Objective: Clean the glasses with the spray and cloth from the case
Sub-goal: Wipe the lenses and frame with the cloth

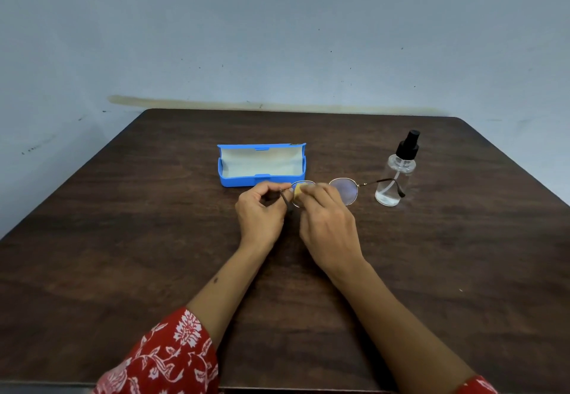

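Observation:
Thin-rimmed round glasses are held above the middle of the dark wooden table. My left hand pinches the frame at its left hinge, with the folded temple pointing down past my fingers. My right hand pinches a small yellow cloth against the left lens. The right lens is uncovered, and its temple stretches out to the right. The open blue case lies just behind my hands. A clear spray bottle with a black pump top stands upright at the right.
A pale blue wall rises right behind the table's far edge. Red patterned sleeves cover both my upper forearms at the bottom of the view. The extended temple tip reaches in front of the bottle.

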Demonstrator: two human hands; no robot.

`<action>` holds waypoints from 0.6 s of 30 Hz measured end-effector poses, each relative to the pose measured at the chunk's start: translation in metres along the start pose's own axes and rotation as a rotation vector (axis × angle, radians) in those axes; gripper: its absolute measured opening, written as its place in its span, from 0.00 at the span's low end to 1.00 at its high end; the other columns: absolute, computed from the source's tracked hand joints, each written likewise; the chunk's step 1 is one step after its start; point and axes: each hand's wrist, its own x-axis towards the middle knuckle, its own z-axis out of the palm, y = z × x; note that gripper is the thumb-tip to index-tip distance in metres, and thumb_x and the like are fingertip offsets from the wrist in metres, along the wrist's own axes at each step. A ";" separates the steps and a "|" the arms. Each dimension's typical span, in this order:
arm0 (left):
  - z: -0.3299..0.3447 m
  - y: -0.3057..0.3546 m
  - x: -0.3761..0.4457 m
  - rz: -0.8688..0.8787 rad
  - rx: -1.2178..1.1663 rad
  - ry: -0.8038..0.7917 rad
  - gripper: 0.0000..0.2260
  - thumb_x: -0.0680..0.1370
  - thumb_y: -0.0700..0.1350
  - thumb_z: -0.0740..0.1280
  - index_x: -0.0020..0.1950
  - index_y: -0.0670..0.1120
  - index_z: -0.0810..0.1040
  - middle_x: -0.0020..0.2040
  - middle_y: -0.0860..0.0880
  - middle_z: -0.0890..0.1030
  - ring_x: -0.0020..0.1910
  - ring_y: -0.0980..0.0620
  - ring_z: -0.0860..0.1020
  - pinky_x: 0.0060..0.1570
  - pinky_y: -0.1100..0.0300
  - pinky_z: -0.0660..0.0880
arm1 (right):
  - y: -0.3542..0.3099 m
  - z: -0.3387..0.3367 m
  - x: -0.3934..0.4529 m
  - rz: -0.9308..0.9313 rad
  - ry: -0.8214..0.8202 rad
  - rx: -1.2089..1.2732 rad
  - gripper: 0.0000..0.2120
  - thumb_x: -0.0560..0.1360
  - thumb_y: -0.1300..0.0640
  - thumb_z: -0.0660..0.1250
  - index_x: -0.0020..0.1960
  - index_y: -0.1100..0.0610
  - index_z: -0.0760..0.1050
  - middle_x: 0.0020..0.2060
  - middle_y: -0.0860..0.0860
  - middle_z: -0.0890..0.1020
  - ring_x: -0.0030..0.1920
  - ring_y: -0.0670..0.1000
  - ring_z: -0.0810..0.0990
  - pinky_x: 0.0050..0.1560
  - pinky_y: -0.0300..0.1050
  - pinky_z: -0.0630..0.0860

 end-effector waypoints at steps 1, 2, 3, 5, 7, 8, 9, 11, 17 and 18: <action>0.000 0.000 0.000 0.003 -0.001 0.002 0.04 0.70 0.38 0.73 0.43 0.45 0.83 0.40 0.49 0.84 0.43 0.52 0.83 0.47 0.58 0.79 | 0.001 0.002 0.002 0.013 0.003 -0.004 0.15 0.74 0.63 0.55 0.48 0.66 0.80 0.47 0.57 0.82 0.52 0.52 0.73 0.55 0.42 0.70; 0.000 0.000 0.000 0.003 -0.005 0.004 0.04 0.70 0.38 0.73 0.43 0.45 0.83 0.40 0.49 0.84 0.43 0.52 0.83 0.47 0.58 0.79 | 0.001 0.003 0.003 0.022 0.005 -0.007 0.16 0.76 0.62 0.54 0.49 0.66 0.80 0.48 0.58 0.82 0.54 0.52 0.72 0.57 0.42 0.70; 0.000 0.000 0.000 -0.001 -0.009 0.006 0.04 0.70 0.38 0.73 0.43 0.45 0.83 0.40 0.49 0.85 0.43 0.53 0.83 0.47 0.59 0.79 | 0.001 0.003 0.004 0.026 0.005 -0.008 0.16 0.76 0.62 0.54 0.50 0.67 0.80 0.49 0.58 0.81 0.54 0.52 0.72 0.57 0.42 0.70; 0.000 0.000 0.000 -0.004 -0.010 0.009 0.04 0.70 0.38 0.73 0.43 0.44 0.83 0.40 0.50 0.84 0.43 0.53 0.82 0.46 0.61 0.78 | 0.000 0.002 0.001 0.006 0.001 0.001 0.15 0.73 0.64 0.55 0.47 0.65 0.80 0.46 0.57 0.82 0.51 0.52 0.73 0.53 0.42 0.71; -0.001 0.001 0.000 -0.003 -0.008 0.006 0.04 0.71 0.38 0.72 0.44 0.44 0.83 0.40 0.49 0.84 0.43 0.53 0.82 0.47 0.61 0.78 | -0.001 0.000 -0.003 -0.035 -0.008 0.013 0.14 0.70 0.65 0.56 0.43 0.64 0.80 0.41 0.55 0.82 0.46 0.53 0.74 0.49 0.43 0.72; -0.001 0.001 -0.001 -0.001 -0.011 0.004 0.04 0.71 0.37 0.72 0.44 0.44 0.83 0.41 0.49 0.84 0.43 0.53 0.82 0.47 0.61 0.78 | -0.001 -0.001 -0.004 -0.043 -0.012 0.016 0.14 0.70 0.65 0.56 0.42 0.63 0.80 0.41 0.55 0.82 0.45 0.53 0.74 0.48 0.43 0.73; -0.001 0.000 0.000 0.004 -0.012 0.002 0.04 0.71 0.37 0.73 0.44 0.44 0.83 0.41 0.49 0.84 0.43 0.53 0.82 0.47 0.60 0.78 | -0.001 -0.001 -0.003 -0.036 -0.012 0.015 0.13 0.70 0.65 0.56 0.42 0.63 0.80 0.41 0.55 0.82 0.46 0.53 0.74 0.48 0.43 0.73; 0.000 0.000 0.000 0.014 -0.006 0.002 0.04 0.70 0.38 0.73 0.43 0.44 0.83 0.40 0.48 0.84 0.42 0.52 0.82 0.47 0.60 0.78 | 0.002 0.002 0.000 0.005 -0.011 -0.002 0.13 0.74 0.64 0.57 0.47 0.65 0.80 0.46 0.56 0.82 0.51 0.52 0.73 0.54 0.42 0.72; 0.000 0.000 -0.001 0.016 -0.024 -0.002 0.03 0.70 0.37 0.73 0.43 0.44 0.83 0.40 0.49 0.84 0.43 0.53 0.82 0.47 0.61 0.78 | -0.001 0.000 -0.001 -0.005 -0.018 -0.004 0.15 0.72 0.64 0.56 0.48 0.65 0.80 0.46 0.56 0.82 0.50 0.53 0.74 0.55 0.42 0.71; -0.001 0.000 -0.001 0.015 -0.022 -0.004 0.04 0.70 0.37 0.72 0.43 0.44 0.83 0.40 0.49 0.84 0.43 0.53 0.82 0.47 0.62 0.78 | -0.003 -0.002 -0.002 -0.022 -0.019 0.005 0.15 0.70 0.64 0.56 0.46 0.65 0.81 0.44 0.56 0.82 0.48 0.53 0.75 0.52 0.42 0.72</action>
